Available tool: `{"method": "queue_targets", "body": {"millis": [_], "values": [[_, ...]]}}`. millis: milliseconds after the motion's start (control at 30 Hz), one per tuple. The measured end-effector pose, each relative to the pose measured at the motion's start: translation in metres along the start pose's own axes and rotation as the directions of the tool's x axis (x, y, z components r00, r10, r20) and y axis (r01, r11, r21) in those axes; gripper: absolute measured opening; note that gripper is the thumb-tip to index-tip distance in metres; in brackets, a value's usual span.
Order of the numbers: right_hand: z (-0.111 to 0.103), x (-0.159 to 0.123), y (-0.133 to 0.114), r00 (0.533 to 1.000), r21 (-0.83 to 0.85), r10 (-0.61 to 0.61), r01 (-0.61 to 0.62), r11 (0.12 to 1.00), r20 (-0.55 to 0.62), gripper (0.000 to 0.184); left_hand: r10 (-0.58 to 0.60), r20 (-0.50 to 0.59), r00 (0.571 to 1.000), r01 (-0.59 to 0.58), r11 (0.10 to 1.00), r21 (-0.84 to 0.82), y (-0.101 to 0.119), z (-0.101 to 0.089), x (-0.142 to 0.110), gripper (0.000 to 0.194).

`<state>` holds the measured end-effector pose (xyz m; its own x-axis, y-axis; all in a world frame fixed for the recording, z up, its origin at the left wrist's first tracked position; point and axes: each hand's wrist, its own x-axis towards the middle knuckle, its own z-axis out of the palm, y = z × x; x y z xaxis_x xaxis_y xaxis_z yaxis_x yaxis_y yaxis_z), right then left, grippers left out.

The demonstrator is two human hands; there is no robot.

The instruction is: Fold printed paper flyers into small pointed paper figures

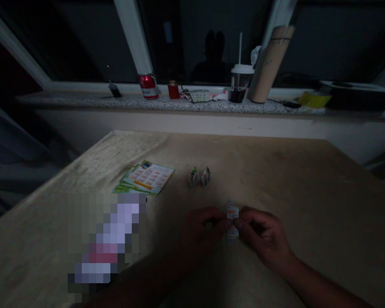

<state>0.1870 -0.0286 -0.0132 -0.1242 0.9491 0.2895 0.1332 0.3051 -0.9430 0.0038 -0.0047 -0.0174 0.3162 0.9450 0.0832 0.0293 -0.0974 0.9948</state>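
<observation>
Between my two hands is a small piece of folded printed paper [232,211], upright, with pale and orange print. My left hand [205,224] pinches its left edge between thumb and fingers. From the other side, my right hand [263,231] pinches the right edge, its thumb close to the left one. Just beyond my hands, two small folded paper pieces [194,177] stand side by side on the table. A fanned stack of printed calendar cards [150,177], green and white, lies to their left.
A pixelated, blurred-out object [115,231] lies on the cloth-covered table [291,171] at left. On the windowsill [115,102] behind stand a red can [148,87], a small red jar [173,90], a lidded cup with straw [240,85] and a tall tan cylinder [271,66].
</observation>
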Motion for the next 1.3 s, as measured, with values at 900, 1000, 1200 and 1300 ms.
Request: {"method": "queue_targets", "body": {"millis": [900,1000,1200,1300], "values": [[-0.001,-0.005,0.008,0.976,0.141,0.057,-0.088,0.986,0.211,0.038,-0.012,0.270,0.963,0.030,0.997,-0.065,0.000,-0.002,-0.002,0.027],[-0.001,-0.006,0.011,0.962,0.157,0.086,-0.130,0.979,0.258,0.042,0.032,0.287,0.957,-0.015,0.998,-0.060,0.002,-0.003,-0.002,0.028],[-0.003,-0.006,0.007,0.965,0.111,0.094,-0.125,0.986,0.247,0.042,-0.047,0.336,0.941,0.093,0.988,-0.123,0.000,-0.004,0.000,0.029],[-0.004,-0.005,0.009,0.958,0.101,0.089,-0.120,0.988,0.272,0.043,-0.058,0.346,0.937,0.091,0.992,-0.082,0.000,-0.005,0.000,0.030]]}}
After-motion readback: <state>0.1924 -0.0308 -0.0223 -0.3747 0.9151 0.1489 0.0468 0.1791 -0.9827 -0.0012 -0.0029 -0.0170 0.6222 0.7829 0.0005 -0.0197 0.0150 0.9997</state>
